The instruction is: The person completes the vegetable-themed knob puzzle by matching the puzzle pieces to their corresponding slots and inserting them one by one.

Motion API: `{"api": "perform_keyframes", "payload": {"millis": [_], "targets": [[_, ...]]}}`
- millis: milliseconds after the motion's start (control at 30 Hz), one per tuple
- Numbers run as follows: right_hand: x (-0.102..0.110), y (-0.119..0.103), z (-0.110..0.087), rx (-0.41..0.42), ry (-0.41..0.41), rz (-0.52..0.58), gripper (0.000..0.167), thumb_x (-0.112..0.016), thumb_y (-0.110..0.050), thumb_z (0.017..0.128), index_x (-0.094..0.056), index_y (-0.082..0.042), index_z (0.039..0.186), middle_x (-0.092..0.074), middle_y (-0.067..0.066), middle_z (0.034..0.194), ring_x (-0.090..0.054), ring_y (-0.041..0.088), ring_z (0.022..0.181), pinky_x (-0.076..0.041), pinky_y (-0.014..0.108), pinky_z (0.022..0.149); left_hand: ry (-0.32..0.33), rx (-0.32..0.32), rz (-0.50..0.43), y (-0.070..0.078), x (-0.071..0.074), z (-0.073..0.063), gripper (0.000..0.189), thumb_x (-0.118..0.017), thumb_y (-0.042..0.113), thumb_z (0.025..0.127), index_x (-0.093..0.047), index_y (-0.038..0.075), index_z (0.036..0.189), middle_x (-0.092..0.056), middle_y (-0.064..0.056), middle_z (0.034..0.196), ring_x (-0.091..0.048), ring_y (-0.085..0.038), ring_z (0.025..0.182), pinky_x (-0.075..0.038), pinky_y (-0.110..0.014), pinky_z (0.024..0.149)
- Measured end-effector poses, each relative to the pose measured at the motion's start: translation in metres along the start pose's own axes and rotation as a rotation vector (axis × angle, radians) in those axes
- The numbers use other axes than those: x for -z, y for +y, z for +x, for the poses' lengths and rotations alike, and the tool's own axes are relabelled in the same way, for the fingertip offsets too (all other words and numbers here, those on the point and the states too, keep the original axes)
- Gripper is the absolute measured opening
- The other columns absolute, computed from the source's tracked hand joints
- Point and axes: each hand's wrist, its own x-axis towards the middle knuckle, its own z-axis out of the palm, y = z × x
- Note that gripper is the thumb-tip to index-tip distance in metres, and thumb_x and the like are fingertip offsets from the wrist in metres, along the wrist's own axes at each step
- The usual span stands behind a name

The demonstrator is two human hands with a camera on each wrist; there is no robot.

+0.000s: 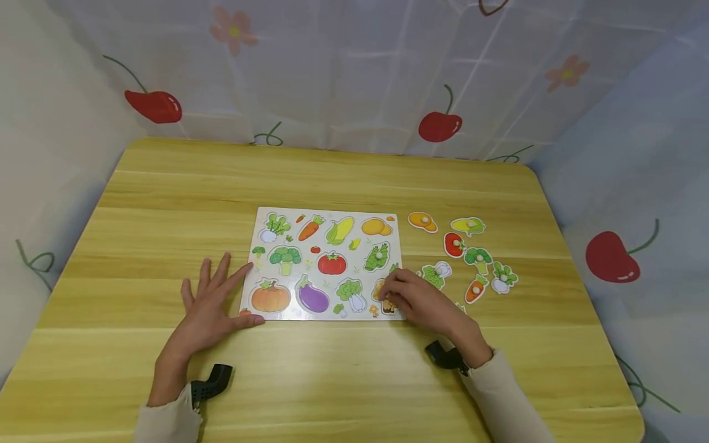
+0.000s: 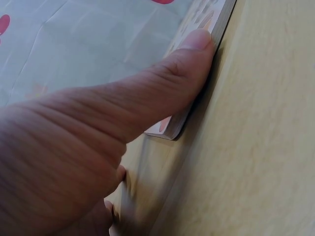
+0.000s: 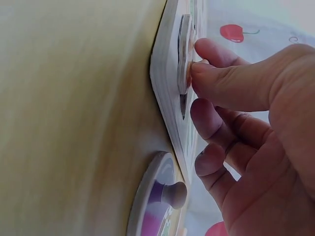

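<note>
A white vegetable puzzle board lies on the table between the hands. My right hand is over its lower right corner, thumb and index finger pinching the small knob of a mushroom puzzle piece. Seen from the right wrist, this piece sits at the board's surface, slightly proud of it; whether it is fully in its recess I cannot tell. My left hand has its fingers spread, with the thumb on the board's near left corner and the index fingertip at its left edge.
A green leafy piece with a knob sits in the board. To the right lie loose knobbed pieces, among them potato, corn, tomato, broccoli and carrot. A purple-printed piece is beside the board.
</note>
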Motion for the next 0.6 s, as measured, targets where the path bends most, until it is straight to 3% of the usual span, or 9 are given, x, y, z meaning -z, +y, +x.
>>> {"api": "perform_keyframes", "payload": {"millis": [600], "targets": [[-0.0018, -0.0002, 0.0001, -0.003, 0.04, 0.008, 0.013, -0.069, -0.004, 0.093, -0.073, -0.015, 0.097, -0.063, -0.004, 0.103, -0.059, 0.01, 0.098, -0.052, 0.033, 0.087, 0.012, -0.012, -0.001, -0.0013, -0.0009, -0.0017, 0.099, -0.084, 0.046, 0.077, -0.033, 0.021, 0.158, -0.002, -0.022, 0.168, 0.02, -0.046, 0.151, 0.023, -0.071, 0.107]]}}
